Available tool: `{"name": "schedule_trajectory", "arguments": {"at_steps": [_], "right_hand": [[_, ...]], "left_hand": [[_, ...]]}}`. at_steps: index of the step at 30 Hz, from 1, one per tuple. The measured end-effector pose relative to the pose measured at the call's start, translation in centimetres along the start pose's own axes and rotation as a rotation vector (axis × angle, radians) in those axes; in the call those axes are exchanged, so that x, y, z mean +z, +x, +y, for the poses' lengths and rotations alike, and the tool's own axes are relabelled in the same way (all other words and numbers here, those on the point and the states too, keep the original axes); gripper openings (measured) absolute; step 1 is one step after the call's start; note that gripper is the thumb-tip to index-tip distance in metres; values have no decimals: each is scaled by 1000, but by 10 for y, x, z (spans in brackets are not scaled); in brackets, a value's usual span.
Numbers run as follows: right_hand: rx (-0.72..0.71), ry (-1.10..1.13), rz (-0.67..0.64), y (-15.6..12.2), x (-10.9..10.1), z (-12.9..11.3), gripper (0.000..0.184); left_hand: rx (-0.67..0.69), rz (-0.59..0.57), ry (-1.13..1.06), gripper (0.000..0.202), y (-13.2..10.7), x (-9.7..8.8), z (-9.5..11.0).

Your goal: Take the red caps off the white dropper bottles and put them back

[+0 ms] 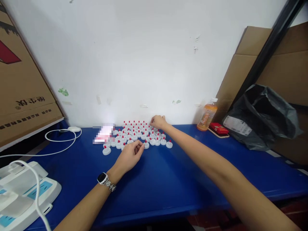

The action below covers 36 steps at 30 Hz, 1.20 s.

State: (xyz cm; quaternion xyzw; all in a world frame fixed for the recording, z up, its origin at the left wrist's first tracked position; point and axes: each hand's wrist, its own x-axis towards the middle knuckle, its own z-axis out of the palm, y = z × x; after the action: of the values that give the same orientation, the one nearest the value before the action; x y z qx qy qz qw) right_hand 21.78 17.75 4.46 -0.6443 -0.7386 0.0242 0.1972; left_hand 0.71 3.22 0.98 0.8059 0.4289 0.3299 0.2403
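Many white round caps with red tips [134,137] stand close together on the blue table against the wall. My left hand [131,154], with a watch on its wrist, is at the front of the group. Its fingers are curled closed, and the thumb tip is beside a front cap [146,145]; what they hold, if anything, is hidden. My right hand [158,122] reaches over to the back right of the group. Its fingers pinch down at a cap there, which they partly cover.
An orange drink bottle [207,115], a red box [218,128] on a phone and a black plastic bag [262,115] stand right. A blurred patch [104,134] lies beside the caps. Left are a white cable [60,152], a white power strip [45,192] and a cardboard box [26,83].
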Motion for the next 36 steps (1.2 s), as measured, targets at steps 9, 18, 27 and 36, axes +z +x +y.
{"name": "schedule_trajectory", "arguments": {"at_steps": [9,18,27,36], "right_hand": [[-169,308,307,-61,-34,-33,21],[-319,560,174,-126,-4,-84,26],[-421,-124,55,-111,14,-66,20],[-444,-183,15,-102,21,-70,23]], "left_hand": [[18,198,-55,26,-2,-18,-2],[21,-23,21,31,-12,-30,-19],[-83,-155,21,13,-18,-39,-24],[-50,-185,84,13,-20,-38,-23]]}}
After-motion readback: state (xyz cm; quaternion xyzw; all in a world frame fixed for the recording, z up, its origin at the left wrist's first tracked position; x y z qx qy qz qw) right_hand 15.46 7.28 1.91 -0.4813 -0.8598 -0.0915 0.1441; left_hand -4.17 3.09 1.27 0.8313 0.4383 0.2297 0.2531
